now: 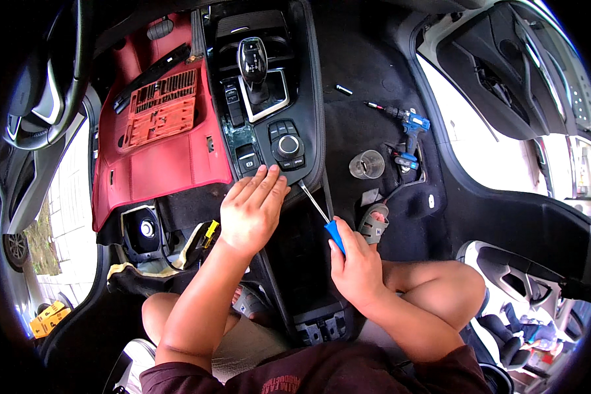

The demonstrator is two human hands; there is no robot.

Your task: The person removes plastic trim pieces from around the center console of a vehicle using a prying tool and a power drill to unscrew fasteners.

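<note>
A black centre console (306, 105) runs up the middle, with a gear selector (252, 62) and a round control knob (289, 147). My left hand (253, 210) lies flat at the near end of the console trim, its fingers stretched out just below the buttons and knob. My right hand (354, 262) is wrapped around the blue handle of a screwdriver-like pry tool (334, 234). The metal shaft slants up and left, and its tip meets the trim's near right edge, close to my left fingertips. Whether the tip is wedged under the trim I cannot tell.
On the red floor mat (171, 172) at left lies an open orange bit case (161, 121). A blue cordless drill (410, 128), a clear plastic cup (366, 165) and a small metal socket (343, 90) are on the right floor. A steering wheel (69, 98) stands at far left.
</note>
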